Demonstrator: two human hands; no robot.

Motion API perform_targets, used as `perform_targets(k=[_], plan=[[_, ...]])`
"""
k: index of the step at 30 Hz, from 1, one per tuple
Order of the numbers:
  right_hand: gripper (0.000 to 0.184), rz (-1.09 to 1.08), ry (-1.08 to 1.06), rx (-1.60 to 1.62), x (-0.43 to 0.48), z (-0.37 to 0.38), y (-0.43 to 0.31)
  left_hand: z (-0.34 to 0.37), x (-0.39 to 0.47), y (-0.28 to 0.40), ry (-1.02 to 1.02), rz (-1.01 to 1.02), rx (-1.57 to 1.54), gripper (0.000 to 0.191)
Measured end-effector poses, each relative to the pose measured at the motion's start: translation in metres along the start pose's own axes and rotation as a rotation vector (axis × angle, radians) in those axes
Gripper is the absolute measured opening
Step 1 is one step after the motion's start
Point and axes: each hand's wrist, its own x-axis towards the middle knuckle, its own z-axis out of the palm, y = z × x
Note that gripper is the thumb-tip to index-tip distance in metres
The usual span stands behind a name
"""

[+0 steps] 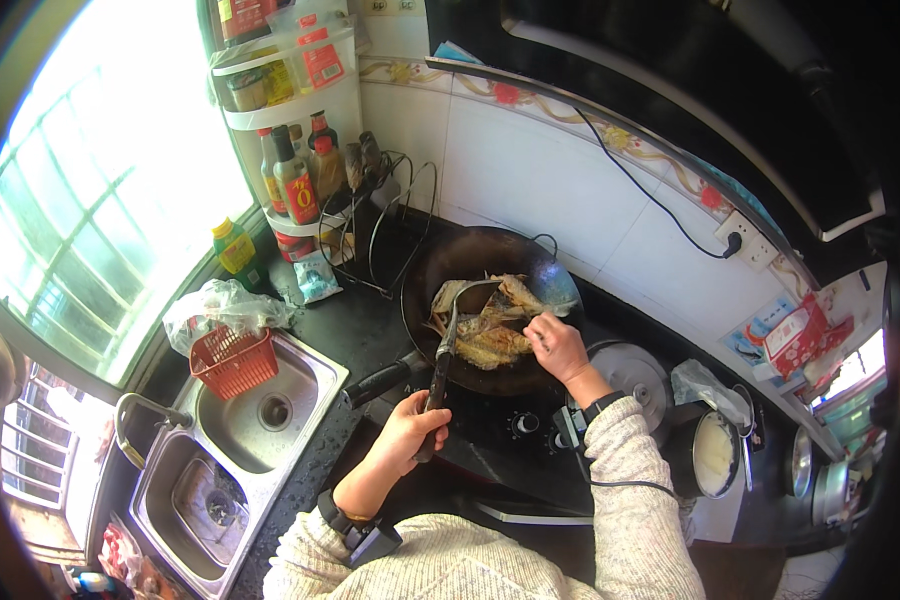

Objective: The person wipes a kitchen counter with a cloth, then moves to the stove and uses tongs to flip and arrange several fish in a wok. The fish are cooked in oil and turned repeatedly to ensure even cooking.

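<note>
A dark wok (465,251) sits on the black stove and holds several browned pieces of fish (495,337). My left hand (414,424) is closed round the dark handle of a metal spatula (446,345), whose head reaches into the wok among the fish. Over the right side of the wok hangs my right hand (559,346), fingers bent and pinched together. Whether anything small is between those fingertips cannot be told. The wok's black handle (379,384) points towards the lower left.
A double steel sink (259,450) with a red plastic basket (236,364) lies left. Bottles (296,184) and a wire utensil rack (375,247) stand behind. To the right are a grey lid (634,379) and a pot with pale contents (714,454). The range hood (645,82) overhangs the stove.
</note>
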Motion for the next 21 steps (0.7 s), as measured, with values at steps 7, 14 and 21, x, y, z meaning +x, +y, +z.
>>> perform_targets(k=[7,14,21], plan=[[0.004,0.321,0.110,0.367,-0.009,0.001,0.015,-0.002,0.002,0.002,0.000,0.010,-0.017,0.020],[0.005,0.218,0.141,0.190,-0.006,0.021,0.013,0.001,0.005,0.004,0.011,-0.014,0.013,0.018],[0.012,0.540,0.138,0.424,0.014,0.000,0.025,0.000,0.002,0.006,0.021,-0.034,-0.005,0.027]])
